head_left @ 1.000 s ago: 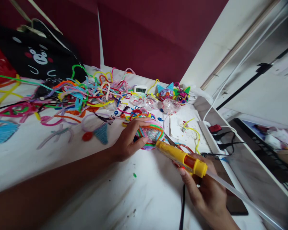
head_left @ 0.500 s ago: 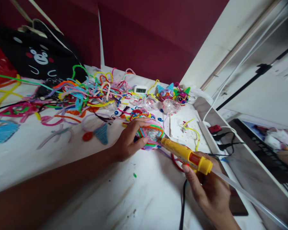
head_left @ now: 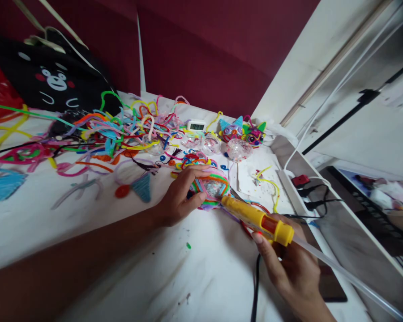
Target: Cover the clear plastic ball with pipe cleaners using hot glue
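- While the left hand [head_left: 179, 197] bends its fingers over the banded ball [head_left: 216, 187], its thumb presses the near side, pinching the piece on the worktop [head_left: 137, 277].
- Right hand [head_left: 293, 261]: fingers wrapped around the yellow glue gun [head_left: 246, 214], partly hidden beneath it; the gun's front end lies at the ball's right edge, contact uncertain.
- Glue stick [head_left: 349, 279]: projecting from the gun's rear.
- Progress, as judged: coloured bands already ring the ball; its speckled centre is uncovered, and the visible side lacks ears like those on the finished-looking figures [head_left: 233, 130] behind.
- Beyond: loose pipe cleaners [head_left: 114, 127], a blue triangle [head_left: 142, 188], clear baubles [head_left: 211, 144].
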